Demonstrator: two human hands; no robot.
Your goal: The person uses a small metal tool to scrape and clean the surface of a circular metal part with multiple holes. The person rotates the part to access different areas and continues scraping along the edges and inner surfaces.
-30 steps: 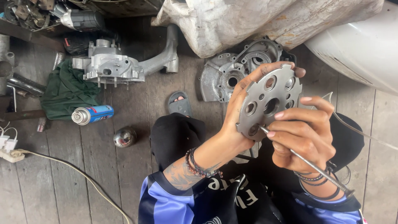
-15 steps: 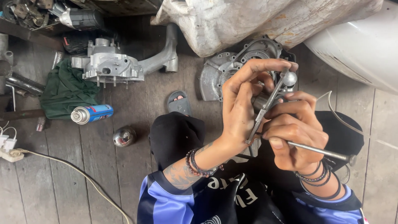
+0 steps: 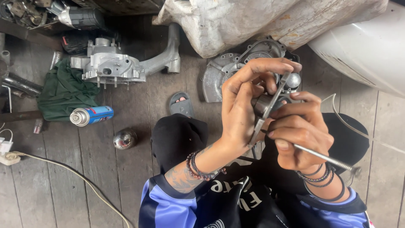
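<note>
Head view: left hand (image 3: 240, 109) pinches the metal disc (image 3: 270, 105) edge-on; right hand (image 3: 301, 131) grips a thin rod (image 3: 322, 157), with bare plank floor (image 3: 105, 177) to the left.

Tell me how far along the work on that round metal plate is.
Done: engine casings lie stripped on the plank floor. In hand: the left hand holds the round metal plate edge-on, while the right hand works a thin metal tool against it. Left: the plate sits apart from the open round casing behind.
</note>
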